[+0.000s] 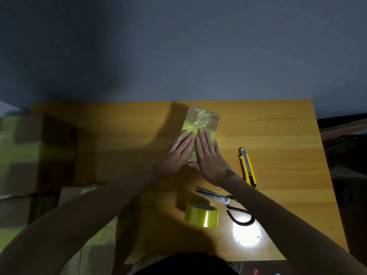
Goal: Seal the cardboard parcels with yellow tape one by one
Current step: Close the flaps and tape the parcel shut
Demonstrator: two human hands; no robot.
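A small flat cardboard parcel [206, 118] lies on the wooden table [278, 135], with crinkled yellow tape running along its top. My left hand [176, 151] and my right hand [210, 155] both rest flat on the near half of the parcel, fingers stretched out side by side over the tape. Neither hand grips anything. A roll of yellow tape [201, 215] stands on the table near me, below the hands.
Scissors with black handles [228, 203] lie to the right of the roll. A yellow utility knife [247, 167] lies beyond them. Larger cardboard boxes with yellow tape [37, 151] are stacked at the left. A bright light spot falls on the table's near right.
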